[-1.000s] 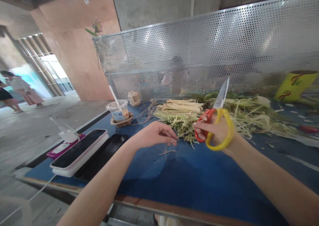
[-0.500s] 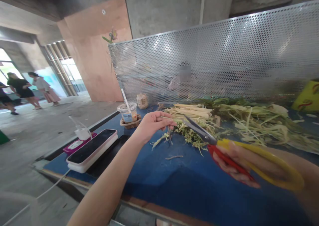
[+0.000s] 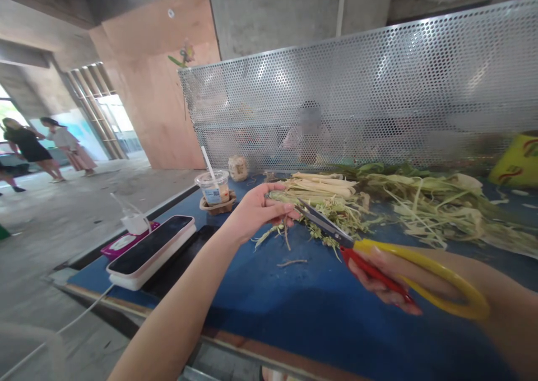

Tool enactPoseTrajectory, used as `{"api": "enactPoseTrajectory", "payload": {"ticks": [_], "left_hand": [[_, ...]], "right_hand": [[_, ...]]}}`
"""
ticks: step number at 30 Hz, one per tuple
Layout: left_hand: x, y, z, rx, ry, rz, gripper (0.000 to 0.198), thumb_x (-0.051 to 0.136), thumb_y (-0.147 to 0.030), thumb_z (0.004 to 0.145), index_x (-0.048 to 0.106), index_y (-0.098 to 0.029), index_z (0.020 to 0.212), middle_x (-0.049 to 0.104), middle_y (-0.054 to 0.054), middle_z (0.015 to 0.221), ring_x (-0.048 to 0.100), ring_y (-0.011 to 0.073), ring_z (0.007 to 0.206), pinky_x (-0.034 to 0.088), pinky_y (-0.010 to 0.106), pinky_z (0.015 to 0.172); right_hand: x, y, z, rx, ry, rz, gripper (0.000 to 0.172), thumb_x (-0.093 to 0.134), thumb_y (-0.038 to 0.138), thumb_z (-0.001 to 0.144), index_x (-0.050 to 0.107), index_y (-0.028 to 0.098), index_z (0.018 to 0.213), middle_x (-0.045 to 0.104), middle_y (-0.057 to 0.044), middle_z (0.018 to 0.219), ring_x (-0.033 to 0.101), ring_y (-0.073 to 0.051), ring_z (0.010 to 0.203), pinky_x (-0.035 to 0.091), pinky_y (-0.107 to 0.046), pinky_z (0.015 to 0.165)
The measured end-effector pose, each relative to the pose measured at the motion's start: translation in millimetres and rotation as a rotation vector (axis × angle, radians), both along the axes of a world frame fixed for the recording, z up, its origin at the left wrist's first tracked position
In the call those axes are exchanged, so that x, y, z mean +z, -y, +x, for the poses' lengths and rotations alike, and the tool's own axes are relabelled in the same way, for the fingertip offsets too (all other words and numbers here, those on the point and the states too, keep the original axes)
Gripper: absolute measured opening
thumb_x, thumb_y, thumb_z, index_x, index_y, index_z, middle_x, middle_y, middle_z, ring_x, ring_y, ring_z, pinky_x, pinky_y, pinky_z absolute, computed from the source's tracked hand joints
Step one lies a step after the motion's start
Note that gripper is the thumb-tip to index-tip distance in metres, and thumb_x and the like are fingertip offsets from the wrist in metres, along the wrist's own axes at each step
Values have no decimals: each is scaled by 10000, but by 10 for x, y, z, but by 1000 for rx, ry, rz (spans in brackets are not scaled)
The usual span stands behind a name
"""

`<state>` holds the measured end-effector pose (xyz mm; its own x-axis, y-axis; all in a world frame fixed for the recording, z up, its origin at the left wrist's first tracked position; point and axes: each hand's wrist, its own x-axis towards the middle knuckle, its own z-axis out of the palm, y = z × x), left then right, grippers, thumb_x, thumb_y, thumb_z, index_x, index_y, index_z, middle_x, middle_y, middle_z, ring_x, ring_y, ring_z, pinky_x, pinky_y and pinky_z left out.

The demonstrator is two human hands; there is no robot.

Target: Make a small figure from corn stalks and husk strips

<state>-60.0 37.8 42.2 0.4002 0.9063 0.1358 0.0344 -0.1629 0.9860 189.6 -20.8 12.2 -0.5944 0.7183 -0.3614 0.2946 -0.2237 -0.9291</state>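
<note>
My left hand (image 3: 256, 213) is closed, thumb against fingers, around a greenish plant stalk (image 3: 275, 195) that is mostly hidden by the fingers. In my right hand (image 3: 378, 280) is a pair of scissors (image 3: 323, 224) with one yellow and one red handle. The blade tips lie right by my left fingertips; whether they touch the stalk I cannot tell. Just beyond the blades lies a heap of leafy green sprigs (image 3: 348, 215). Behind it is a bundle of pale peeled stalks (image 3: 323, 185).
Dry husks and leaves (image 3: 437, 207) cover the table's back right, near a yellow bag (image 3: 515, 159). A drink cup (image 3: 213, 187) with a straw, a phone (image 3: 153, 246) and a purple power strip (image 3: 126, 244) stand at left. A perforated metal screen (image 3: 357, 101) borders the back. People stand far left.
My right hand has moved left with the scissors, bringing the blades closer to my left fingers. My left hand has turned slightly, showing more of the stalk. The whole view has shifted a little.
</note>
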Motion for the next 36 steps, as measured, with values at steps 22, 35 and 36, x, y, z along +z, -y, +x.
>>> {"api": "enactPoseTrajectory", "payload": {"ticks": [22,35,36], "left_hand": [[-17,42,25,-114,-82,-82,747,620,-271,744,183,-151,1338,681,29,634,594,106,462,380,186,426],[21,71,-6,-185,-68,-109,796,614,-176,754,105,-147,1365,700,76,722,647,148,604,383,204,478],[18,72,-4,-180,-75,-106,795,614,-176,753,107,-146,1365,700,72,718,642,143,592,377,205,473]], "right_hand": [[12,5,-109,-42,90,-243,549,496,730,575,433,195,681,367,84,518,291,-8,348,286,-103,284],[7,-34,-98,-34,-6,-272,526,539,694,579,459,183,671,403,77,512,338,-14,345,339,-118,284],[3,-28,-100,-21,-4,-249,514,524,687,606,456,181,668,402,75,518,340,-14,348,343,-119,289]]}}
